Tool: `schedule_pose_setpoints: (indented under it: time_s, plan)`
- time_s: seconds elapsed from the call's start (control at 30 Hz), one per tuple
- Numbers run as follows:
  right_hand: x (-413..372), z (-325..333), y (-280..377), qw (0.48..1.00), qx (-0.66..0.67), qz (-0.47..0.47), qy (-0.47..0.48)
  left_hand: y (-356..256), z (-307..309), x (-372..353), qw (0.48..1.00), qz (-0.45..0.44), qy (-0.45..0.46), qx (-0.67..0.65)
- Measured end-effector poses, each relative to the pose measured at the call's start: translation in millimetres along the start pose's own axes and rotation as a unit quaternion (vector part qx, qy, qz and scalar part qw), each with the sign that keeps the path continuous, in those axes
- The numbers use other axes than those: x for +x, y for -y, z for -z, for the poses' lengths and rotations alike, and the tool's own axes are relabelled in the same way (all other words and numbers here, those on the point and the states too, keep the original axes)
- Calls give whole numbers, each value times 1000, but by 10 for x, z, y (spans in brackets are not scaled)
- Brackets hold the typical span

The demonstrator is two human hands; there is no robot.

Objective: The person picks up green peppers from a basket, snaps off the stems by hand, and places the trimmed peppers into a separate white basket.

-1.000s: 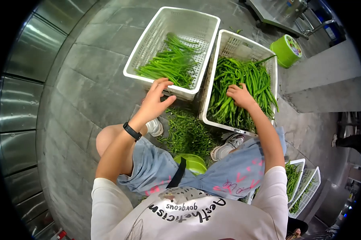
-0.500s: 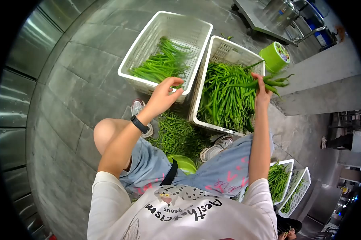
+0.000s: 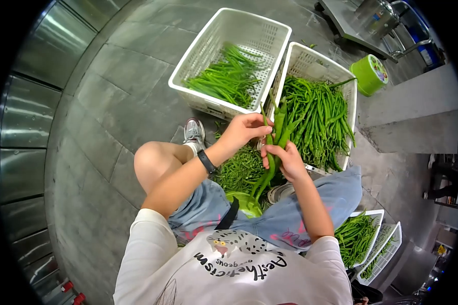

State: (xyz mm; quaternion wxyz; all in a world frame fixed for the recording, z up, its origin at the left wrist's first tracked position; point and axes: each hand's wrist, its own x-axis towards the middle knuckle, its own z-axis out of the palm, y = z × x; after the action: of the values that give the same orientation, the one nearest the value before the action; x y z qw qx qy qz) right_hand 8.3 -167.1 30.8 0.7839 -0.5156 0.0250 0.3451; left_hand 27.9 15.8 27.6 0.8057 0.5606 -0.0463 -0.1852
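Green peppers (image 3: 275, 133), long, one small bunch: held upright above the floor (image 3: 117, 91), between the person's knees and just in front of two white crates.
Right hand (image 3: 288, 160): fingers closed round the middle of the bunch.
Left hand (image 3: 244, 131): fingers pinched on the upper ends.
Step in hand, by judgement: work at the stem ends. A next move calls for a steady right-hand hold while the left pulls.
Left crate (image 3: 198, 48): slimmer green pods, part full.
Right crate (image 3: 315, 57): bulk stock.
Floor under the hands: green trimmings heap (image 3: 239, 170).
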Motion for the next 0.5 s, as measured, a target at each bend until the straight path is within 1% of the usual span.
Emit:
schedule_pose_setpoints:
  time_s: [0.03, 0.13, 0.17, 0.3, 0.4, 0.5]
  plan:
    - [-6, 9, 14, 1000, 3, -1, -25, -6, 33, 10, 1000, 4, 9, -2]
    - [-21, 116, 8, 998, -34, 12, -46, -121, 35, -21, 998, 50, 15, 25]
    - [-48, 121, 41, 996, -68, 17, -48, -115, 19, -33, 997, 65, 4, 39]
    - [-99, 205, 17, 997, -75, 28, -5, -110, 64, -36, 990, 134, 53, -4]
    - [-119, 266, 0, 997, -55, 39, 44, 2, 77, -31, 977, 157, 91, -115]
    - [-128, 297, -69, 998, -21, 35, 43, 66, 81, -28, 957, 188, 112, -188]
